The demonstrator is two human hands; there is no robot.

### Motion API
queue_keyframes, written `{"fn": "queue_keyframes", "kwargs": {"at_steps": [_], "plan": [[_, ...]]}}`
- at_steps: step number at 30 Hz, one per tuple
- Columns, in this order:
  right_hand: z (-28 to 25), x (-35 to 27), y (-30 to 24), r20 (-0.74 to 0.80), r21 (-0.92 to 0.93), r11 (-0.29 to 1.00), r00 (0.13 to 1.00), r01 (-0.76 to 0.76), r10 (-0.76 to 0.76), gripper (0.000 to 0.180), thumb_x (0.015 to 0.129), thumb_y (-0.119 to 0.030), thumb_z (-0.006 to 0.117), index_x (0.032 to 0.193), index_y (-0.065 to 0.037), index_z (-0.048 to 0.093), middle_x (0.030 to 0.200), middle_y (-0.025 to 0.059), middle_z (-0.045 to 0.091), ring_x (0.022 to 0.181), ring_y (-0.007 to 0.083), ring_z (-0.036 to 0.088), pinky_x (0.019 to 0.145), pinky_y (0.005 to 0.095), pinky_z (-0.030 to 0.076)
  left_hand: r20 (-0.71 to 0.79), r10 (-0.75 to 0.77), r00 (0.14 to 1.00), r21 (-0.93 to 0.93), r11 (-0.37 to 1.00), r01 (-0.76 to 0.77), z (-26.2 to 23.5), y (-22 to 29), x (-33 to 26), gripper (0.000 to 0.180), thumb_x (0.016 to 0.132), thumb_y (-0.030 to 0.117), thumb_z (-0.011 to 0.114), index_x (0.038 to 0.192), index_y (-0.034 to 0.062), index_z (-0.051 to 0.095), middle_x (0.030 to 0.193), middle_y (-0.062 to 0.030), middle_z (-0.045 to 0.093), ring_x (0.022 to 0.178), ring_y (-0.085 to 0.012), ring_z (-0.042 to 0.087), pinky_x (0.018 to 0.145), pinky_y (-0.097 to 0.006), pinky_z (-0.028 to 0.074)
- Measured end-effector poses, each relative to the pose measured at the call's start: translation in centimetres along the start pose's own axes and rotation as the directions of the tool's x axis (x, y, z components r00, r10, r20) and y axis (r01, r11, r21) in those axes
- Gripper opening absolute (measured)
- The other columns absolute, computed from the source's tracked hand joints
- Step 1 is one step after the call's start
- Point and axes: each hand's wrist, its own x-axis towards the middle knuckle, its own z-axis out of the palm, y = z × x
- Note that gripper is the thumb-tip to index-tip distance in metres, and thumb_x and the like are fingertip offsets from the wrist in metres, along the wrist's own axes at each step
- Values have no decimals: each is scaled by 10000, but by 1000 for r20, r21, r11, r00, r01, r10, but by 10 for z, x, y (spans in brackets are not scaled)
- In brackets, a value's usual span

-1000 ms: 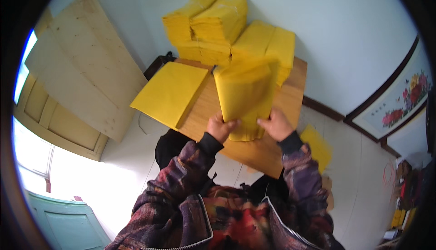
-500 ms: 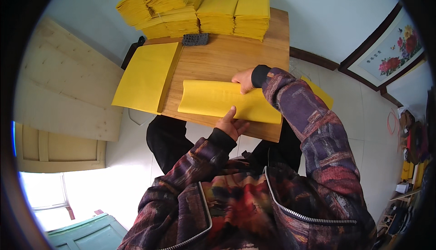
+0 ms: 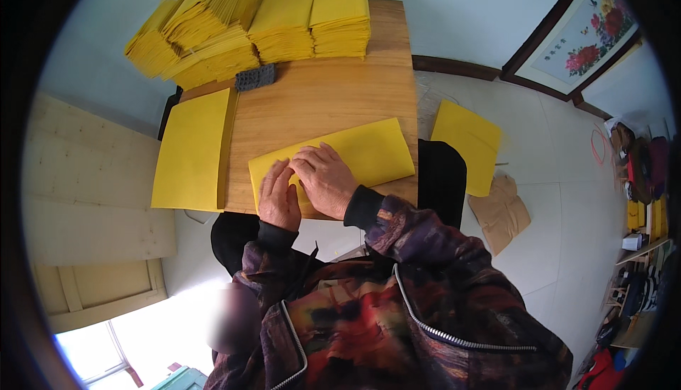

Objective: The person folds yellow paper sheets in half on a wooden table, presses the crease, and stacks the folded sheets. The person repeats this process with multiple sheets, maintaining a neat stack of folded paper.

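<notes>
yellow folded sheet (image 3: 355, 156) lay flat near the front edge of the wooden table (image 3: 319, 99), running from about 8 o'clock up toward 2 o'clock of the tabletop. both hands rested on its near-left end: the left hand (image 3: 278, 198) lay palm down with fingers spread flat, gripping nothing, and the right hand (image 3: 325, 177) sat just beside it at 3 o'clock, fingers curled lightly and pressing down, also holding nothing. to do this pressing well, i judged the palms should bear evenly and slide outward along the fold toward the free end at 2 o'clock, keeping the long edges lined up so the crease stays straight.

a flat pile of yellow sheets (image 3: 193, 149) overhung the table's left edge at 9 o'clock, and tall bundled stacks (image 3: 284, 14) crowded the far side at 12 o'clock, with a small dark ridged block (image 3: 255, 76) just in front of them. another yellow sheet (image 3: 464, 138) lay on the floor at 3 o'clock. the sheet's part under the hands was hidden, so i could not tell whether a crease was formed there; the fingertips' contact was hard to make out.
</notes>
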Motion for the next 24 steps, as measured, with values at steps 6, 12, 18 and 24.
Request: {"fn": "queue_keyframes", "kwargs": {"at_steps": [6,12,18,24], "plan": [[12,-4,16,180,-171,976,969,-136,167,438,863,-182,570,1256,-10,480,1342,124,449,1332,291,321,1088,488,244,175,-119,977,447,894,29,21,-24,9,582,893,288,505,1401,47,354,1505,-117,278,1395,-296,240,1117,-489,185],[29,-13,32,193,-183,964,954,-193,228,538,872,-267,577,1321,-12,426,1430,116,368,1369,277,275,1103,505,209,168,-144,975,513,857,38,30,-36,5,601,896,310,496,1412,49,333,1502,-127,283,1391,-299,246,1107,-482,198],[19,-19,58,226,-283,929,925,-239,307,639,894,-403,527,1398,-44,368,1494,100,302,1398,241,236,1128,483,156,167,-125,978,487,873,29,26,-37,6,624,879,333,509,1412,56,340,1499,-122,294,1380,-296,265,1103,-473,203],[-18,-31,96,200,-418,867,904,-271,378,658,894,-436,508,1405,-47,363,1496,97,302,1398,252,237,1131,484,161,130,-188,973,511,854,97,23,-42,0,660,867,407,513,1422,95,341,1507,-91,294,1390,-279,256,1106,-505,176]]}}
